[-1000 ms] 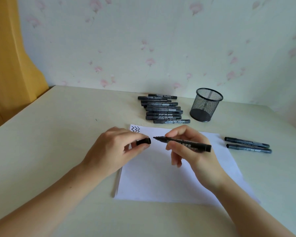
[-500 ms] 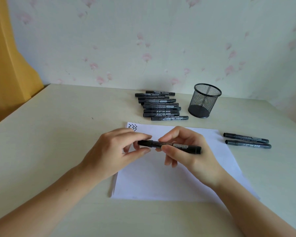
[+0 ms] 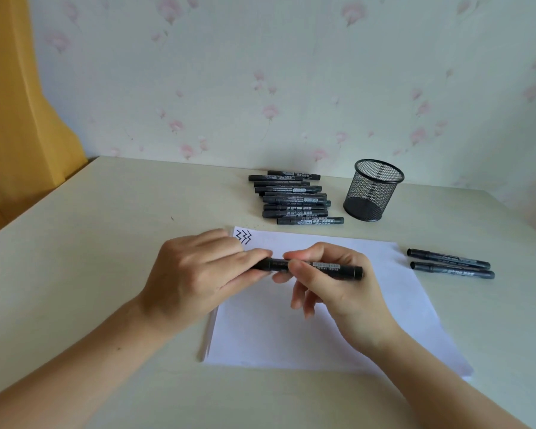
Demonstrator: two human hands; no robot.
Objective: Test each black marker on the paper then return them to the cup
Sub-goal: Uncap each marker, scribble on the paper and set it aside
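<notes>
Two hands hold one black marker [image 3: 310, 268] above the sheet of paper [image 3: 322, 329]. The marker's long axis runs nearly level, left to right across the view, with its right end tipped slightly toward the person. The left hand [image 3: 198, 274] has its fingers and thumb curled round the left end of the marker, so that end is hidden inside the grip; whether it is the cap cannot be told. The right hand [image 3: 338, 283] pinches the barrel between thumb and forefinger at about mid-length, over the printed label, with the remaining fingers loosely curled below. The flat right end of the marker projects past the right hand.

The paper lies flat on the table [image 3: 106, 227]. Three zigzag marks [image 3: 243, 237] stand in its far left corner, just beyond the left hand's knuckles.

A stack of markers [image 3: 294, 198] lies beyond the paper, all with long axes left to right, roughly parallel to the held marker. The mesh cup [image 3: 373, 190] stands upright just to the right of the stack. Two further markers [image 3: 450, 264] lie side by side on the table right of the paper, parallel to each other, long axes left to right, right ends slightly nearer the person.
</notes>
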